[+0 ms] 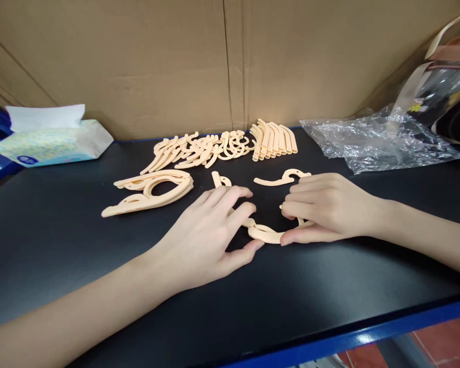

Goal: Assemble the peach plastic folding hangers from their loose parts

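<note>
My left hand (pixel 210 232) and my right hand (pixel 325 207) both pinch a curved peach plastic piece (pixel 266 234) lying on the black table top (pixel 80 255). The left fingers close on its left end, the right fingers on its right end. Another peach hook piece (pixel 283 179) lies just beyond my right hand, and a small one (pixel 220 180) pokes out behind my left fingers. A stack of finished curved pieces (pixel 153 191) lies to the left.
A heap of loose peach pieces (pixel 199 149) and a row of tube-like ones (pixel 276 139) lie at the back by the cardboard wall. A tissue pack (pixel 49 138) sits far left. Crumpled clear plastic (pixel 371 138) and a bag (pixel 440 87) are at right. Blue table edge (pixel 368 335) in front.
</note>
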### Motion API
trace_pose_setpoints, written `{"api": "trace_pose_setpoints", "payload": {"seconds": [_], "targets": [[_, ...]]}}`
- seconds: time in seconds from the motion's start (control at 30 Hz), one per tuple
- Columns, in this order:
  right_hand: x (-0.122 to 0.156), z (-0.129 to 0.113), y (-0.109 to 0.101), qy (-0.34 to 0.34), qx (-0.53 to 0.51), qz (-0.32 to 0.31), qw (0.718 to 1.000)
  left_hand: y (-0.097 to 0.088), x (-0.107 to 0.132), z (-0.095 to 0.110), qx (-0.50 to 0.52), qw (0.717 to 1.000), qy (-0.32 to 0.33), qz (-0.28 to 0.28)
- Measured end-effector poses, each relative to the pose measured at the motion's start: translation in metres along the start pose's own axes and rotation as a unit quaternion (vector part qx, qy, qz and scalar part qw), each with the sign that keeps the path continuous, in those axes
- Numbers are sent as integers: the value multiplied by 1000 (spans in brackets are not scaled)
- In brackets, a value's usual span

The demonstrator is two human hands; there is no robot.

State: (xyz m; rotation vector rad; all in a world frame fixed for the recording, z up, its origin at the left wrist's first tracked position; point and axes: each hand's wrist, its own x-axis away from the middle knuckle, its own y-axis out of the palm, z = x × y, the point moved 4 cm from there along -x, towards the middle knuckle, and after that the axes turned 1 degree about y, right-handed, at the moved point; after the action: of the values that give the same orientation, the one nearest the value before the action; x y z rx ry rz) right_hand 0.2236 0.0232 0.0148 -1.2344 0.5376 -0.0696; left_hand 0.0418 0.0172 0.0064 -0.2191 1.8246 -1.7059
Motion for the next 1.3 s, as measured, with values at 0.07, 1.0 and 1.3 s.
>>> {"api": "trace_pose_setpoints", "payload": {"seconds": [0.07, 1.0, 1.3], "targets": [[0, 1, 1, 1, 1, -3, 1000, 1, 1, -1, 14, 1000, -17, -12], [0, 4, 8, 40, -64, -45, 996, 3, -2, -6, 119, 991, -1, -57], [-1, 5, 8, 47, -70, -51, 995, 5, -2, -6, 106, 993, 11, -57]]}}
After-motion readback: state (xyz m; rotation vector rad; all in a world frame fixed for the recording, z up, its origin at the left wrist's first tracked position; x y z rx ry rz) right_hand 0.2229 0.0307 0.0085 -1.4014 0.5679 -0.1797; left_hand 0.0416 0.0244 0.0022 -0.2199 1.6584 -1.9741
